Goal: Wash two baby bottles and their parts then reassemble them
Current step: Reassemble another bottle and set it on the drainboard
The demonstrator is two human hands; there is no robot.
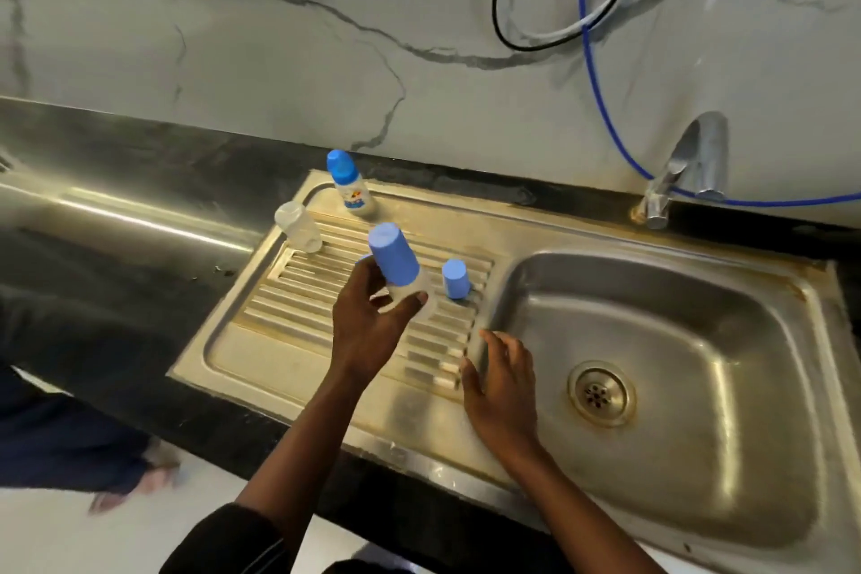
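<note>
Left hand (372, 322) wraps thumb and fingertips round a blue-capped bottle (395, 259), tilted above the ribbed drainboard (279, 298). The right hand (501, 382) is spread and empty at the rim of the basin (675, 294). The grip looks light, so a wet bottle could slip, or a sideways swing could knock the loose blue cap (455, 278) just right of the left hand into the basin.
</note>
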